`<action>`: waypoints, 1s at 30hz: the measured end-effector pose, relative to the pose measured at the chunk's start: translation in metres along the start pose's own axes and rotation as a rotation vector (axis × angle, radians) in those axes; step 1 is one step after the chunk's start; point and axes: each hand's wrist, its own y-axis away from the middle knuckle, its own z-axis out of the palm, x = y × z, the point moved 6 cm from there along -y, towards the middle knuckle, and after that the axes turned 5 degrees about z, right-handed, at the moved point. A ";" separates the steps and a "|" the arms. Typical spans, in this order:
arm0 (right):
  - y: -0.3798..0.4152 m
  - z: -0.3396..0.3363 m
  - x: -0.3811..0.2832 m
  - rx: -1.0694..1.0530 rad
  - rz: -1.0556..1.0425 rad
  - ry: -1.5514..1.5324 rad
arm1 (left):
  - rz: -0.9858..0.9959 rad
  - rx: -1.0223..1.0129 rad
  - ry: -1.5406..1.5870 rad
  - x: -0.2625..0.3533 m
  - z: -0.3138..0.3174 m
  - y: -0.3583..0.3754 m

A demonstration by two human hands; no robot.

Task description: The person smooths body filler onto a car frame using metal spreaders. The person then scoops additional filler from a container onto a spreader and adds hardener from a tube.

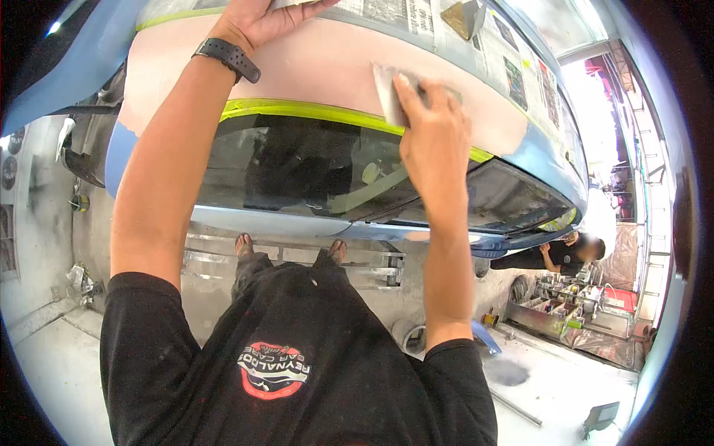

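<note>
My right hand (435, 119) is closed around a sanding block (392, 93) with pale paper showing at its left side, pressed on the pink-coated car roof edge (320, 63). Up at the top edge, my left hand (271, 22) rests near newspaper masking with its fingers spread; part of it is cut off by the frame. A dark watch (227, 59) is on the left wrist. Yellow-green tape (297, 110) runs between the pink surface and the dark side window (297, 160). Newspaper (394, 18) covers the roof above, and a brown-and-grey folded piece (462, 20) lies on it.
A co-worker (569, 255) in dark clothes is low at the right, beside a tool cart (554, 305). A metal frame (297, 256) lies by my feet under the car's side. A lamp (601, 418) stands at the lower right.
</note>
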 end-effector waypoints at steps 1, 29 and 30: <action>0.009 0.003 -0.004 0.017 -0.006 -0.001 | -0.075 0.039 0.314 -0.005 0.001 -0.002; 0.055 0.010 -0.015 0.061 0.002 0.028 | -0.288 0.124 0.915 -0.011 0.010 -0.002; 0.042 -0.001 -0.012 0.064 0.014 0.007 | -0.284 0.124 0.903 -0.013 0.009 -0.001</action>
